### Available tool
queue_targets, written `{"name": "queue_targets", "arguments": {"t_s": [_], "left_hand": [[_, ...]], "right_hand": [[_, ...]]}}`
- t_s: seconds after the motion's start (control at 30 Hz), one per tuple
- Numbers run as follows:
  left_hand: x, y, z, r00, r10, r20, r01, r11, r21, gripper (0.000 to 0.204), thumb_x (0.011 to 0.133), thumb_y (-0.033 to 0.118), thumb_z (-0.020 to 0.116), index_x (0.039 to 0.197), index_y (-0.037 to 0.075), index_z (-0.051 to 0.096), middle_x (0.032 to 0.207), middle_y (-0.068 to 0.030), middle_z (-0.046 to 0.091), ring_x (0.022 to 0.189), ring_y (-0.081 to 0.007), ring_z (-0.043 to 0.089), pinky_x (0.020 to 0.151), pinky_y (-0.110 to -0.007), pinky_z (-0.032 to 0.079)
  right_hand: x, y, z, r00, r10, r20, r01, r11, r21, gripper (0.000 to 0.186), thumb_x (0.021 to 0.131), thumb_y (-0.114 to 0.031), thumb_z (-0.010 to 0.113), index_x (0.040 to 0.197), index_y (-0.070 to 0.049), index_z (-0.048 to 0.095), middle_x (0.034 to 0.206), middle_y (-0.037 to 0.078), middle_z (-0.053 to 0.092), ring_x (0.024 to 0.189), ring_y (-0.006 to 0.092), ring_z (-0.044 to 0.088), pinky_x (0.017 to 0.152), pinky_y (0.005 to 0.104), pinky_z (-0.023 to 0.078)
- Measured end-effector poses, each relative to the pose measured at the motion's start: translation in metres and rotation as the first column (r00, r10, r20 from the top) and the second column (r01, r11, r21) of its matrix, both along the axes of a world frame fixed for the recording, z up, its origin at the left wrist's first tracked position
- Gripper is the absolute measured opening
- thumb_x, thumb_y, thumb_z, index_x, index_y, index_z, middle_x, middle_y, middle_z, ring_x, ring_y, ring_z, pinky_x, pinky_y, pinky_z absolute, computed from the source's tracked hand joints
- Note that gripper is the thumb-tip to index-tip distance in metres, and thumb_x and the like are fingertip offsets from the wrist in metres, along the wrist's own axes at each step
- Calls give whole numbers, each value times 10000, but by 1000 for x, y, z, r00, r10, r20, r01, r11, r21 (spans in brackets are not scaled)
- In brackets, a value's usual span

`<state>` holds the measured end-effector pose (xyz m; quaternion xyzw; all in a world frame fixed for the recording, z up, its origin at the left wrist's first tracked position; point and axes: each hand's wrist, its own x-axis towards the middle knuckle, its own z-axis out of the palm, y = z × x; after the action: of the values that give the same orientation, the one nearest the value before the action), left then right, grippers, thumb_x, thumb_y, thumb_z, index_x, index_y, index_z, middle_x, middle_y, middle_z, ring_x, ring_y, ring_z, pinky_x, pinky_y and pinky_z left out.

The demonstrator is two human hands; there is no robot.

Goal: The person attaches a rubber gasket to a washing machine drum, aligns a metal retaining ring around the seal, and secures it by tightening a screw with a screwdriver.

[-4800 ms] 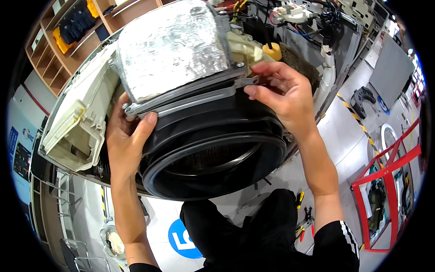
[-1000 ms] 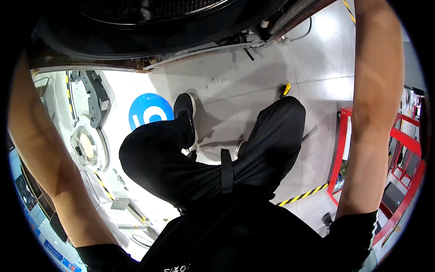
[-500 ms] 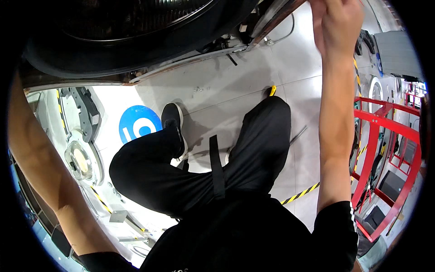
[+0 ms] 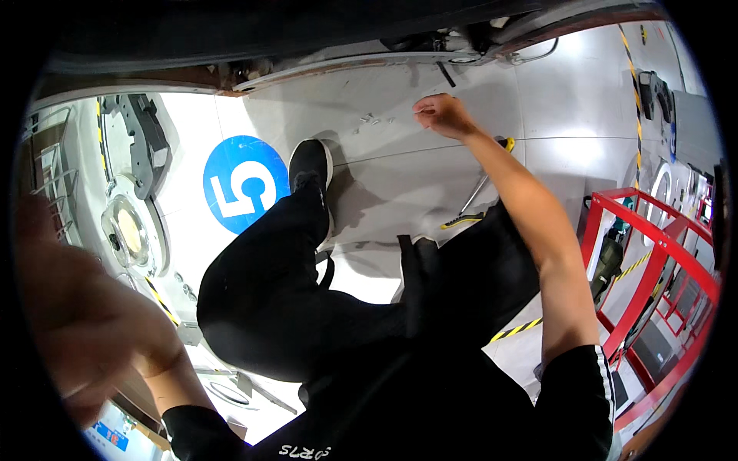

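My right hand (image 4: 444, 115) hangs over the grey floor below the machine, its fingers curled together. If anything small is between them, I cannot make it out. On the floor just left of it lie several small pale pieces (image 4: 370, 119), perhaps screws. Under my right forearm is a tool with a thin metal shaft (image 4: 474, 194) and a yellow end. Beside my knee is a yellow-and-black handle (image 4: 463, 220). My left hand (image 4: 92, 323) is a large blur at the far left, its fingers smeared. The dark machine body (image 4: 307, 46) with a rusty-edged metal frame spans the top.
A blue round floor marking (image 4: 246, 184) lies left of my shoe (image 4: 310, 165). Farther left are a round glass door (image 4: 134, 227) and a dark bracket-like part (image 4: 146, 146). A red metal frame (image 4: 653, 230) stands at right; striped tape (image 4: 632, 100) runs behind it.
My right hand has come down from the machine's upper right edge to above the floor. My left arm has drawn back from the machine. The view has shifted, showing more floor tools.
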<state>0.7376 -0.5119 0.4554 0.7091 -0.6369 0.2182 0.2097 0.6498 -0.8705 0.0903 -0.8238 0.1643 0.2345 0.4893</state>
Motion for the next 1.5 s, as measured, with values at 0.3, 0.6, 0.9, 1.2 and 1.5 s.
{"name": "queue_targets", "arguments": {"t_s": [0.3,0.6,0.9,1.2,1.5], "left_hand": [[3,9,-274,320,632,-706,7,743,669,223,855,109,711,1053,9,692,892,-107,711,751,-179,653,686,-301,525],[-23,-12,-386,333,560,-758,-36,811,584,215,854,197,692,972,18,686,871,-120,679,721,-228,649,675,-334,517],[-30,-80,-447,475,637,-607,-235,756,611,263,813,271,733,920,55,630,895,-97,661,805,-304,661,708,-408,525],[-22,-78,-444,53,578,-815,-155,811,565,241,870,210,703,1011,19,665,1015,-111,685,778,-183,653,692,-332,516],[-34,-65,-405,-852,-43,-522,-155,973,171,275,969,172,599,1149,-35,611,1041,-114,685,818,-155,648,774,-294,537]], "right_hand": [[-16,79,-98,983,-154,98,174,949,-262,303,804,-161,697,1094,-78,671,933,80,727,881,258,686,801,363,533],[-26,82,-112,955,-248,163,276,944,-182,122,811,-122,689,906,-46,692,871,92,714,786,229,681,718,343,537],[-53,72,-67,706,-517,-484,707,542,453,224,917,-116,649,1081,36,635,980,99,692,834,172,672,737,288,558],[-58,69,-43,679,-426,-598,717,209,665,226,936,-60,587,1130,55,609,1047,137,666,926,199,645,843,321,546],[-56,76,-35,730,-382,-567,661,179,729,210,931,-71,589,1107,31,639,1030,125,675,907,185,646,836,324,545]]}}
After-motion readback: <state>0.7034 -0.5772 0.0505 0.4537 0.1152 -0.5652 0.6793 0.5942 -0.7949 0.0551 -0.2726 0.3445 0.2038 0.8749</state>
